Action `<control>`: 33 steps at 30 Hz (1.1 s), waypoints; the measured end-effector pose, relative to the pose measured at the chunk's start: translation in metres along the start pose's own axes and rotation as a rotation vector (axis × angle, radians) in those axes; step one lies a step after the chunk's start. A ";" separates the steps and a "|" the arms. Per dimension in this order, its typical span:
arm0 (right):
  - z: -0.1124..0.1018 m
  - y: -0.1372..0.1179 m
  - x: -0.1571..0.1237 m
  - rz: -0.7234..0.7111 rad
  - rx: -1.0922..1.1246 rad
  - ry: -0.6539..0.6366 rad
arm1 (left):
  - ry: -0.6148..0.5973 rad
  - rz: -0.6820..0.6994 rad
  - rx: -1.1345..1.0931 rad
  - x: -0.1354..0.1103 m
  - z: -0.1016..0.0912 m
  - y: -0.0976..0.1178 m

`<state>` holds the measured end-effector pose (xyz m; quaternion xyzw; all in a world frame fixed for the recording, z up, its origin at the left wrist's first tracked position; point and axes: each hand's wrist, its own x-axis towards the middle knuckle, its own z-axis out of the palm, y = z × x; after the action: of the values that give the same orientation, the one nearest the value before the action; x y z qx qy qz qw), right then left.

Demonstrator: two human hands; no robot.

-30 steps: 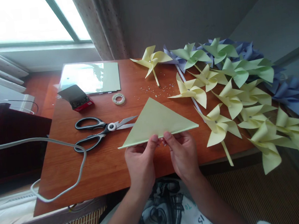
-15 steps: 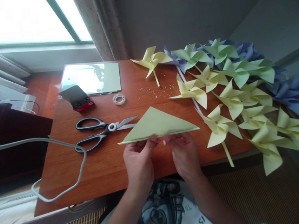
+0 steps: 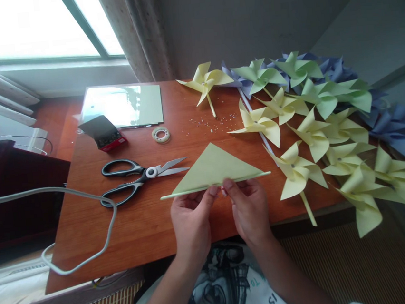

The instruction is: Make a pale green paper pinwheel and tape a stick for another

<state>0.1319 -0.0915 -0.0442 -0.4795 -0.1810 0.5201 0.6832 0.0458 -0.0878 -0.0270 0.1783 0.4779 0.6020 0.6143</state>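
A pale yellow-green sheet of paper [image 3: 215, 164] is held over the front part of the table, its near edge rolled into a thin tube and its far corner pointing away from me. My left hand [image 3: 192, 220] pinches the rolled edge just left of its middle, thumb on top. Close beside it, my right hand [image 3: 249, 209] grips the same roll, thumb pressed on the paper. The fingers beneath the roll are partly hidden. Open-bladed scissors [image 3: 143, 174] lie to the left, blade tips near the paper's left side.
Several yellow pinwheels [image 3: 297, 169], with green and purple ones behind, cover the right side. A tape roll [image 3: 161, 135], an open red box [image 3: 111, 140] and a stack of paper [image 3: 151, 104] lie at the back left. A white cable [image 3: 113, 222] loops over the left edge.
The near edge of the paper has been rolled further into a tighter tube, so the flat triangle is smaller. Both hands stay close together, thumbs shifted slightly.
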 end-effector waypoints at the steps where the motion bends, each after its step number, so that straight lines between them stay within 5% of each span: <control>1: 0.000 0.000 0.000 0.011 -0.003 -0.002 | -0.003 0.002 -0.007 0.000 0.000 0.000; 10: -0.001 -0.002 -0.003 -0.004 -0.054 -0.097 | 0.032 0.012 -0.030 0.001 0.000 0.004; 26: 0.001 -0.001 -0.002 0.035 -0.028 -0.015 | 0.037 0.013 -0.013 -0.001 -0.001 0.000; 33: -0.002 0.000 -0.004 0.029 -0.034 -0.081 | 0.011 0.033 0.012 -0.001 -0.004 0.002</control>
<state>0.1320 -0.0956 -0.0437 -0.4722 -0.2104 0.5456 0.6596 0.0421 -0.0892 -0.0271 0.1865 0.4817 0.6103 0.6006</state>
